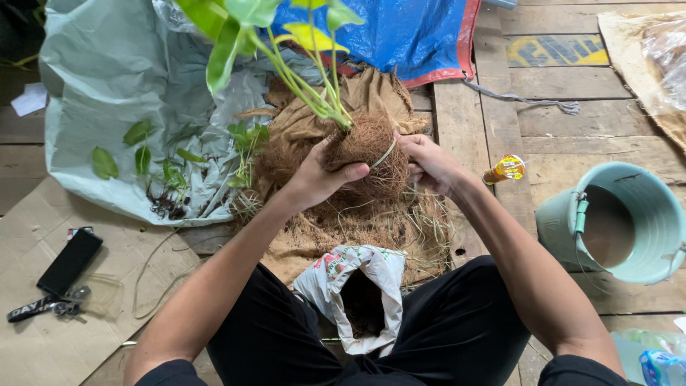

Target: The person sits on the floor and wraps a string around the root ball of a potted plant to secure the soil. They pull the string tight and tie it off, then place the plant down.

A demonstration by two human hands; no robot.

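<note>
A brown ball of coconut fibre [371, 161] wraps the roots of a green leafy plant [286, 43] whose stems rise toward the camera. My left hand [314, 175] cups the ball from the left, thumb across its front. My right hand [429, 164] holds the ball's right side and pinches a pale string [384, 153] that runs around it. Both hands hold the ball above a brown burlap cloth [307, 121] strewn with loose fibre and soil.
An open white bag of dark soil [361, 289] sits between my knees. A teal bucket [643, 207] of muddy water stands at right, a small yellow bottle [504, 170] beside it. Small seedlings [153, 168] lie on grey plastic sheet at left; a phone [69, 262] and keys rest on cardboard.
</note>
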